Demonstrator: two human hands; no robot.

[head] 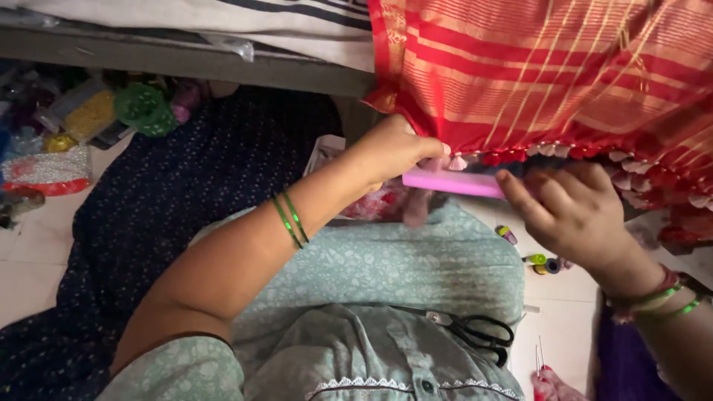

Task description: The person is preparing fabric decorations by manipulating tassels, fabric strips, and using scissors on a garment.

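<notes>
Both hands (394,152) (575,212) hold pink strip (453,182), seemingly against red cloth (549,67) edge.

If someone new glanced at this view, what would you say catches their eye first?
The red and gold striped cloth fills the upper right, its tasselled edge hanging between both hands. Just below it, the left hand and right hand meet at a pink bar. Black scissors lie on the person's pale green lap at lower centre.

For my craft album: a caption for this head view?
Both hands, left and right, hold a pink strip at a red sari's tasselled edge.
</notes>
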